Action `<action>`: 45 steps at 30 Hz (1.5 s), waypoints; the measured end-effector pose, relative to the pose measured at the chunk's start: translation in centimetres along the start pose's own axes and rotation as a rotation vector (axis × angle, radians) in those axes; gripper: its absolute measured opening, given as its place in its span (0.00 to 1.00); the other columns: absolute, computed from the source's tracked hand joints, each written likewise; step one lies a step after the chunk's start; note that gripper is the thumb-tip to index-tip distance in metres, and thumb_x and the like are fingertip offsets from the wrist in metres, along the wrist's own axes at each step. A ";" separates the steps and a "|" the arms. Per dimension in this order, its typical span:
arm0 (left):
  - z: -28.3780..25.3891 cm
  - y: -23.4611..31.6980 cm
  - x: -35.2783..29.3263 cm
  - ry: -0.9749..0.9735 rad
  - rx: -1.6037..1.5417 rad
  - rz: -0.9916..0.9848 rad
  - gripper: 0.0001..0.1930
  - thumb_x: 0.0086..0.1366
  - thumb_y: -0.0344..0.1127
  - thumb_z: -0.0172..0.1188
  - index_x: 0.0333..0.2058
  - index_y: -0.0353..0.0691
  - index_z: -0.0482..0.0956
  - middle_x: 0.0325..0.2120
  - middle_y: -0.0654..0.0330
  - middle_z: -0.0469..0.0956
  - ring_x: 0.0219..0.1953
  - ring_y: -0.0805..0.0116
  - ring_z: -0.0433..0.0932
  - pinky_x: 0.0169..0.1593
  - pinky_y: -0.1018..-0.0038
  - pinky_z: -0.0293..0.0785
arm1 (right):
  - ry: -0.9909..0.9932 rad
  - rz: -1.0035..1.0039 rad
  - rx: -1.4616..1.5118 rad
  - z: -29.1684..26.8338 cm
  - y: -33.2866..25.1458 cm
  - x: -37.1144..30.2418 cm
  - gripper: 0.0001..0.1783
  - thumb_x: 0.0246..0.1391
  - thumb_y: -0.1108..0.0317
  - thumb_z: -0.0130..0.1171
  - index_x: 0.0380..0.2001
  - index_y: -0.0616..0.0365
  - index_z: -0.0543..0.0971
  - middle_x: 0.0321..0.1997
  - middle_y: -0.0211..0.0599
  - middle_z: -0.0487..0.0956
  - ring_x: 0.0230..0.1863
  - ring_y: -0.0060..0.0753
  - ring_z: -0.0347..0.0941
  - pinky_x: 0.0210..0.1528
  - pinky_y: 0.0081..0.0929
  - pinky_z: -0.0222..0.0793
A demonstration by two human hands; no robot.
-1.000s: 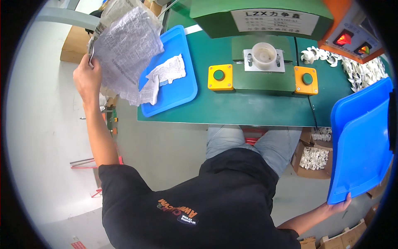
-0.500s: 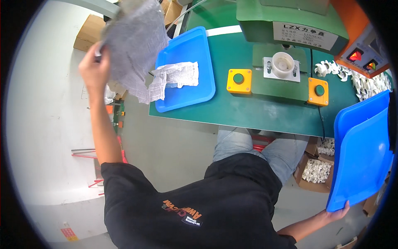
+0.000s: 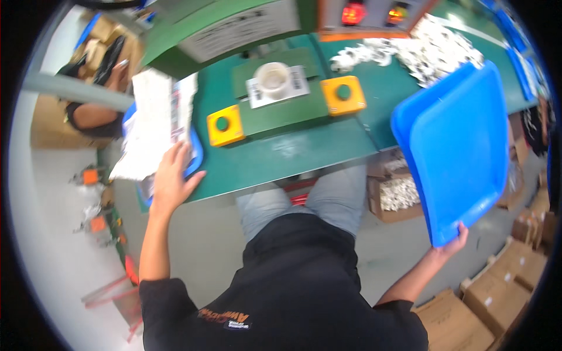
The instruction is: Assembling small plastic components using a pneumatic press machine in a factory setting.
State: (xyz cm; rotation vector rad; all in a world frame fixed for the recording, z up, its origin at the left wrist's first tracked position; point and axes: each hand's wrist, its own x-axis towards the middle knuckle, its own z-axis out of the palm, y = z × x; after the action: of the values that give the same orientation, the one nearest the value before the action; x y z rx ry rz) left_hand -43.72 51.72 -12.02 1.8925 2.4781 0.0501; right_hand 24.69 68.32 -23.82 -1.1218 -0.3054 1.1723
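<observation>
Near the left end of the green table, my left hand (image 3: 172,181) lies against the lower right edge of a printed paper sheet (image 3: 149,126), fingers stretched and thumb spread. The paper covers most of a blue tray (image 3: 198,157), whose right rim shows. Out to the right, my right hand (image 3: 451,241) grips the bottom edge of two blue trays (image 3: 462,158), held together and tilted up. One tray partly hides the other. Motion blurs the picture a little.
A green press (image 3: 234,29) bears a round white cup (image 3: 273,79) between two yellow button boxes (image 3: 225,126). White plastic parts (image 3: 436,50) lie heaped at the back right. Cardboard boxes (image 3: 503,275) stand on the floor; another person's arm (image 3: 96,116) shows at upper left.
My left hand has brought the paper down over the left tray and opened its fingers. The view has swung right; my right hand still holds the two trays.
</observation>
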 end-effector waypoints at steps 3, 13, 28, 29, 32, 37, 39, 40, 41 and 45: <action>0.6 -0.8 -0.4 0.007 -0.121 -0.029 0.33 0.63 0.43 0.69 0.62 0.34 0.71 0.62 0.41 0.70 0.64 0.41 0.69 0.67 0.56 0.65 | -0.013 -0.036 0.009 2.5 0.1 -1.2 0.39 0.56 0.64 0.55 0.68 0.71 0.60 0.66 0.57 0.69 0.64 0.56 0.69 0.68 0.50 0.65; 2.8 -3.1 -0.1 -0.039 -0.047 0.014 0.33 0.65 0.37 0.66 0.67 0.38 0.66 0.69 0.44 0.62 0.70 0.44 0.61 0.71 0.58 0.58 | 0.089 -0.150 0.004 4.8 -0.8 -2.0 0.39 0.54 0.66 0.52 0.69 0.70 0.59 0.66 0.55 0.69 0.65 0.57 0.67 0.69 0.54 0.64; 4.9 -3.8 -0.2 0.066 0.068 0.049 0.25 0.71 0.32 0.57 0.65 0.33 0.68 0.67 0.44 0.65 0.68 0.44 0.62 0.71 0.57 0.58 | 1.029 -0.478 -0.447 -12.6 4.2 -3.6 0.36 0.52 0.78 0.57 0.64 0.69 0.58 0.59 0.57 0.71 0.56 0.48 0.75 0.58 0.44 0.76; 5.0 -3.7 -0.2 0.067 0.070 0.045 0.25 0.72 0.32 0.57 0.65 0.33 0.68 0.67 0.44 0.65 0.68 0.43 0.62 0.71 0.57 0.58 | 1.034 -0.459 -0.496 -13.4 5.1 -3.5 0.36 0.53 0.78 0.58 0.65 0.69 0.58 0.60 0.58 0.71 0.56 0.48 0.75 0.58 0.44 0.75; 5.0 -3.2 0.1 0.065 0.079 0.045 0.24 0.73 0.33 0.56 0.65 0.32 0.68 0.67 0.43 0.65 0.68 0.43 0.63 0.71 0.57 0.58 | 0.966 -0.384 -0.650 -18.1 7.9 -1.2 0.37 0.54 0.76 0.59 0.65 0.69 0.58 0.59 0.58 0.73 0.56 0.49 0.76 0.58 0.43 0.74; 5.4 -3.9 0.1 0.072 0.098 0.050 0.24 0.73 0.33 0.56 0.65 0.32 0.68 0.67 0.42 0.65 0.68 0.44 0.63 0.71 0.58 0.58 | 0.845 -0.230 -0.767 -22.5 13.3 6.2 0.34 0.51 0.71 0.65 0.60 0.71 0.68 0.53 0.56 0.79 0.53 0.47 0.78 0.55 0.42 0.75; 5.3 -4.0 -0.2 0.059 0.119 0.007 0.24 0.73 0.33 0.55 0.65 0.34 0.68 0.67 0.42 0.65 0.69 0.45 0.64 0.71 0.59 0.59 | 0.834 -0.128 -0.835 -23.6 15.6 8.7 0.33 0.50 0.69 0.67 0.58 0.71 0.71 0.53 0.55 0.80 0.52 0.47 0.78 0.55 0.42 0.75; 4.6 -3.5 -0.4 0.043 0.105 -0.023 0.24 0.73 0.31 0.55 0.65 0.34 0.68 0.67 0.42 0.65 0.69 0.45 0.63 0.71 0.59 0.59 | 0.817 -0.022 -0.897 -22.1 17.0 10.7 0.32 0.50 0.67 0.68 0.57 0.71 0.74 0.52 0.54 0.80 0.52 0.47 0.78 0.55 0.43 0.74; 4.9 -3.7 -0.2 0.022 0.074 -0.047 0.25 0.71 0.29 0.56 0.65 0.34 0.68 0.67 0.43 0.65 0.69 0.45 0.63 0.71 0.59 0.59 | 0.742 0.070 -0.827 -21.8 17.1 11.1 0.31 0.50 0.63 0.71 0.55 0.71 0.77 0.53 0.52 0.81 0.52 0.46 0.78 0.56 0.46 0.74; 4.9 -2.6 -0.1 0.039 0.002 -0.088 0.26 0.69 0.35 0.60 0.63 0.34 0.70 0.66 0.42 0.66 0.68 0.43 0.65 0.70 0.57 0.62 | 0.534 0.116 -0.583 -26.2 17.4 12.2 0.29 0.62 0.63 0.61 0.62 0.69 0.73 0.58 0.49 0.79 0.54 0.50 0.78 0.57 0.52 0.75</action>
State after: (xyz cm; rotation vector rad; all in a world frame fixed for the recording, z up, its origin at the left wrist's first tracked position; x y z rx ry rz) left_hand -46.00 50.96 -16.99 1.7981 2.5846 0.0837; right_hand 38.35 63.83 -54.40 -1.9344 -0.1672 0.8519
